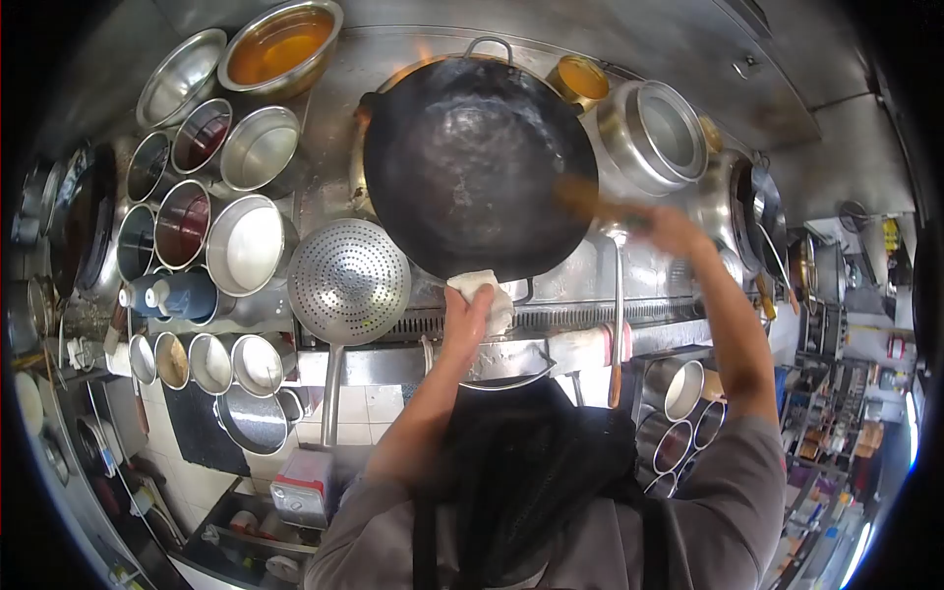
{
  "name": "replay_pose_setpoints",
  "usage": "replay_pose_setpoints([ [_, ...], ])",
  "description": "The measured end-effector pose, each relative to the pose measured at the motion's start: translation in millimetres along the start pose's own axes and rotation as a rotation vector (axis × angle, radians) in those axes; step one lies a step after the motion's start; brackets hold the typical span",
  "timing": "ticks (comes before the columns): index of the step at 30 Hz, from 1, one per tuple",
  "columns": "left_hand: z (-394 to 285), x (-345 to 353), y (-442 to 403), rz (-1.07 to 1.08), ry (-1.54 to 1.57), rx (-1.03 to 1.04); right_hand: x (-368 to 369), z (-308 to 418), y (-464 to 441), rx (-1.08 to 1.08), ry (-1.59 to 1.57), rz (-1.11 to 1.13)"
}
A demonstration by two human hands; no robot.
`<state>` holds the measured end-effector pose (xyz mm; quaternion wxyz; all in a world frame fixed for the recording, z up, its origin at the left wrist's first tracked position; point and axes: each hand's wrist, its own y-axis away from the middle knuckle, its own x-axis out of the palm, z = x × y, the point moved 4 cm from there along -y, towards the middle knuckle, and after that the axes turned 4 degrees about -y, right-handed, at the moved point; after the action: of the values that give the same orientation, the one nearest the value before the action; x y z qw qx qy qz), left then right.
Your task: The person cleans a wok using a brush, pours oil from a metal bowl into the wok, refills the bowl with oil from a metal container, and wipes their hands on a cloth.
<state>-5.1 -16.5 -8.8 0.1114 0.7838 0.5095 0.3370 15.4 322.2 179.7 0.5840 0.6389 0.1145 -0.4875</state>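
Note:
A large black wok sits tilted over a burner, with hazy steam above its wet, shiny inside. My left hand is closed around a folded white cloth, pressed to the wok's near rim. Whether a handle lies under the cloth is hidden. My right hand is at the wok's right side, closed on a brown brush-like tool. Motion blurs this tool, so its exact kind is unclear; its end reaches over the right inside of the wok.
Flames show behind the wok. A perforated strainer lies left of it. Several metal pots and a bowl of orange liquid stand at left. A lidded-looking pot and a small yellow-filled container stand at right. A long-handled ladle lies nearby.

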Motion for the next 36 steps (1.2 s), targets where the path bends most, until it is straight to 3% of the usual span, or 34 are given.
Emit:
replay_pose_setpoints([
  [1, -0.4, 0.2, 1.3, 0.011, 0.005, -0.017, -22.6, -36.1, 5.1, 0.092, 0.199, -0.411],
  [2, -4.3, 2.4, 2.9, 0.016, 0.014, -0.028, -40.4, -33.8, 17.8, 0.067, -0.022, -0.757],
  [4, -13.0, 5.0, 7.7, 0.041, 0.051, -0.033, -59.6, -34.5, 43.6, 0.002, -0.437, -1.197],
  [6, -3.1, 0.8, 5.1, 0.044, 0.045, -0.009, -55.2, -3.6, 80.3, -0.073, -0.823, -1.368],
  [9, -6.1, -4.8, 3.6, 0.042, 0.051, -0.041, 6.3, -7.4, 86.7, -0.239, -0.749, -1.627],
  [13, -5.8, -29.1, 17.0, 0.032, -0.01, -0.07, 157.5, -37.3, 66.9, 0.121, -0.934, -1.306],
  [15, -18.1, -50.9, 35.2, 0.0, -0.056, -0.077, 184.4, -3.7, 80.5, 0.349, -0.967, -1.046],
  [17, -18.9, -89.0, 45.8, 0.01, -0.226, -0.023, 250.4, -39.7, 63.1, 0.281, -0.683, -1.01],
  [19, -41.8, -108.2, 70.4, -0.026, -0.355, -0.021, 264.5, -30.6, 67.4, 0.213, -0.352, -0.903],
  [23, -43.7, -153.3, 92.8, -0.074, -0.639, 0.068, 303.8, -43.6, 56.8, 0.284, -0.336, -0.568],
  [24, -49.7, -153.4, 96.3, -0.014, -0.562, -0.043, 297.2, -40.4, 58.2, 0.315, -0.351, -0.526],
  [27, -26.6, -183.7, 89.3, -0.022, -1.149, 0.067, 296.2, -41.7, 57.8, 0.322, -0.377, -0.481],
  [28, -36.4, -174.1, 96.1, -0.097, -1.132, 0.146, 303.2, -49.4, 54.6, 0.31, -0.363, -0.5],
  [32, -8.5, -191.5, 89.5, -0.172, -0.584, 0.125, 309.2, -60.0, 51.6, 0.291, -0.37, -0.523],
  [36, -19.7, -187.7, 104.1, -0.267, -0.923, 0.056, 305.3, -56.6, 55.6, 0.259, -0.418, -0.498],
])
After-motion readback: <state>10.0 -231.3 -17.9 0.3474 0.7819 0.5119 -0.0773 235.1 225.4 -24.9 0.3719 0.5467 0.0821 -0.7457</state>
